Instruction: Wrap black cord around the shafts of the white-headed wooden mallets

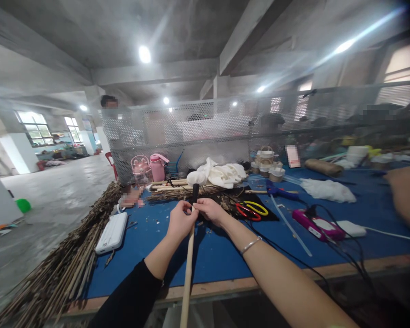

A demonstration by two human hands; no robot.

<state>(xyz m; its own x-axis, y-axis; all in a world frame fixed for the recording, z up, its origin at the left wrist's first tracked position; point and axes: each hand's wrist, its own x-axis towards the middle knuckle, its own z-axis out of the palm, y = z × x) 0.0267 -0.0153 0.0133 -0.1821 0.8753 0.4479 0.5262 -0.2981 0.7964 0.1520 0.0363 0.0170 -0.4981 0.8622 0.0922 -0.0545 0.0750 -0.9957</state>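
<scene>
A long pale wooden stick (188,269) runs from the bottom edge up over the blue table, with a black sleeve or wrapping (196,193) at its far end. My left hand (180,222) is closed round the stick just below the black part. From the other side, my right hand (210,211) pinches the same spot with thumb and forefinger. Whether a thin strip is also between these fingertips I cannot make out. Beyond the black end lies a rounded white bundle (192,178), seemingly behind it. Red-and-yellow-handled scissors (252,211) lie right of my hands.
Dry twigs (71,246) are heaped along the left, beside a white power bank (112,233). A blue glue gun (282,191), a magenta power strip (317,225) with cables and a plastic bag (328,190) lie right. Another person's arm (406,196) reaches in at far right.
</scene>
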